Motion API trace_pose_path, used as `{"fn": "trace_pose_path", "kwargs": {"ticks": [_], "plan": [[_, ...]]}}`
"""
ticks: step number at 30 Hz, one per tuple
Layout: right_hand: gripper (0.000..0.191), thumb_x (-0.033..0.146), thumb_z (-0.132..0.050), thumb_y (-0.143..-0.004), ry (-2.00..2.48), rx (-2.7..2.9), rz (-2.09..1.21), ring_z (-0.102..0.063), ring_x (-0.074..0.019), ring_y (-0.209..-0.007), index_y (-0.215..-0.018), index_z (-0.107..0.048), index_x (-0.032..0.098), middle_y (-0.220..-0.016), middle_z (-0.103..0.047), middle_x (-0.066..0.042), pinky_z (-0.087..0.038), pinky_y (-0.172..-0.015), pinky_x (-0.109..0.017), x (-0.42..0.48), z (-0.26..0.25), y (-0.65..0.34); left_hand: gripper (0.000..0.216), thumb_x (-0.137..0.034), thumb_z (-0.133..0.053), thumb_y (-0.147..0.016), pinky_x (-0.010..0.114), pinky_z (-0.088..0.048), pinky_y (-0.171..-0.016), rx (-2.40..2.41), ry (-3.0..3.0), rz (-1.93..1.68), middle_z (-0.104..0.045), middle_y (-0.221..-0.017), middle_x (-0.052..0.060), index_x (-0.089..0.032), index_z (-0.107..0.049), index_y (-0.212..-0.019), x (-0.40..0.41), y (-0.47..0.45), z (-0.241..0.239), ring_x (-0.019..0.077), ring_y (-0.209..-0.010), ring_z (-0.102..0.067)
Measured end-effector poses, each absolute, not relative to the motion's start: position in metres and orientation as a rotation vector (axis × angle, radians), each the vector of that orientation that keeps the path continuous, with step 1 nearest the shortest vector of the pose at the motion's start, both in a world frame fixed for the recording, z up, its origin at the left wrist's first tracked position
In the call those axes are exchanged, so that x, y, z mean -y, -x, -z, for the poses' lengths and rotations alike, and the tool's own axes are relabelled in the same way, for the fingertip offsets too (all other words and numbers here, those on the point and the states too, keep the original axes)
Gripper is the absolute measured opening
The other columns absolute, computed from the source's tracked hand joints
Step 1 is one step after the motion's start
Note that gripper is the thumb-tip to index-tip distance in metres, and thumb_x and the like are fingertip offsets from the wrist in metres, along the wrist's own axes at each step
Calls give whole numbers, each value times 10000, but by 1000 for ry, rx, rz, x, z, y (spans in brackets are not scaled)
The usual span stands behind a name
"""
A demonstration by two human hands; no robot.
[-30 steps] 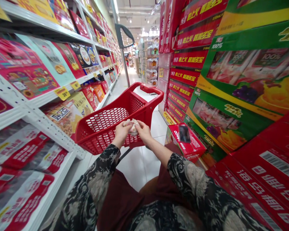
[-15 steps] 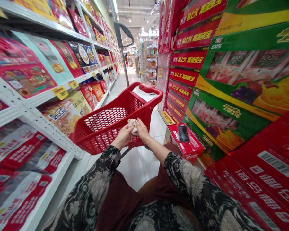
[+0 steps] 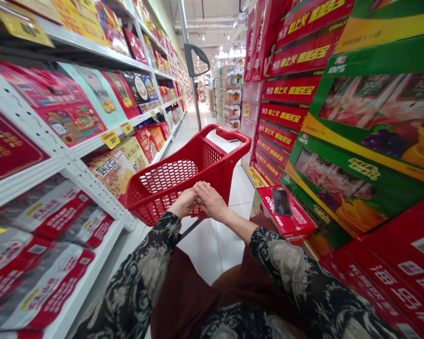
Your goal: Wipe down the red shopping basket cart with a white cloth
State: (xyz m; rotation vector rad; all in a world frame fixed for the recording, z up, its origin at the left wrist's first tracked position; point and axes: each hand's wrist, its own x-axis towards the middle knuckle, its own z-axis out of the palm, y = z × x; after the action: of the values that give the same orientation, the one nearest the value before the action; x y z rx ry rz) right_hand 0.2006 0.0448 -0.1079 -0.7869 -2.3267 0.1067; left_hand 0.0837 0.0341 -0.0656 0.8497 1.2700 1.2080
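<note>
My left hand [image 3: 184,204] and my right hand [image 3: 211,203] meet at the near rim of a red plastic shopping basket [image 3: 215,160] that stands in the aisle in front of me. The left hand is curled closed; what it holds is hidden. My right hand lies on top of it, fingers stretched flat and together. The mesh floor of the basket looks bare. Both arms wear dark patterned sleeves.
White shelves [image 3: 74,153] packed with red and yellow snack packs line the left. Stacked red and green drink cartons [image 3: 360,141] wall the right, with a red box [image 3: 286,216] at floor level. The basket's grey pull handle [image 3: 198,54] rises ahead. The tiled aisle [image 3: 212,245] runs onward.
A crumpled white thing held between both hands is now covered by my right hand. The view has shifted slightly left and down.
</note>
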Motion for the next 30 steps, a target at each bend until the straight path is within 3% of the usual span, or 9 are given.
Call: {"fn": "trace_pose_path", "kwargs": {"ticks": [5, 8, 10, 14, 22, 25, 30], "plan": [[403, 137, -425, -922, 694, 2260, -57, -334, -185, -1374, -1308, -518, 208, -1407, -484, -61, -310, -1133, -401, -75, 96, -216, 430, -116, -573, -606, 347, -509, -821, -1322, -1108, -1169, -686, -968, 74, -165, -620, -1030, -39, -66, 51, 194, -897, -639], [391, 143, -385, -949, 835, 2089, 4, -260, -193, -1408, -1305, -523, 225, -1437, -441, -51, -221, -1166, -457, -96, 85, -226, 613, -129, -535, -654, 456, -353, -1061, -1815, -1575, -1289, -548, -1314, 119, -191, -500, -1263, -44, -53, 54, 259, -1255, -464], [412, 122, -369, -950, 908, 2040, 27, -225, -202, -1419, -1325, -500, 231, -1456, -408, -48, -175, -1169, -500, -107, 83, -229, 675, -150, -532, -678, 518, -218, -1126, -2141, -1859, -1073, -407, -1445, 149, -165, -419, -1343, -44, -44, 62, 296, -1363, -317], [425, 111, -369, -949, 928, 2115, 34, -222, -192, -1419, -1334, -488, 243, -1450, -415, -41, -190, -1167, -487, -116, 100, -227, 706, -202, -517, -725, 584, -156, -1117, -2333, -2066, -552, -339, -1477, 194, -106, -327, -1398, -40, -34, 78, 339, -1388, -253], [387, 90, -447, -913, 1006, 2352, 12, -315, -231, -1384, -1281, -542, 164, -1416, -461, -102, -298, -1126, -470, -94, 157, -237, 741, -246, -510, -744, 575, -170, -1121, -2284, -2079, -400, -259, -1517, 179, -84, -265, -1424, -41, -37, 74, 328, -1415, -180], [380, 103, -433, -920, 1013, 2289, -21, -337, -224, -1373, -1278, -546, 159, -1393, -491, -106, -317, -1119, -462, -89, 150, -247, 745, -241, -516, -742, 573, -158, -1124, -2256, -2101, -444, -260, -1517, 178, -95, -262, -1427, -40, -41, 74, 322, -1416, -184], [488, 65, -314, -920, 997, 1933, 12, -203, -182, -1427, -1364, -457, 210, -1472, -388, -50, -195, -1172, -477, -105, 98, -254, 751, -223, -513, -740, 563, -144, -1132, -2206, -2110, -451, -242, -1525, 173, -103, -255, -1435, -37, -49, 73, 314, -1418, -183]]}}
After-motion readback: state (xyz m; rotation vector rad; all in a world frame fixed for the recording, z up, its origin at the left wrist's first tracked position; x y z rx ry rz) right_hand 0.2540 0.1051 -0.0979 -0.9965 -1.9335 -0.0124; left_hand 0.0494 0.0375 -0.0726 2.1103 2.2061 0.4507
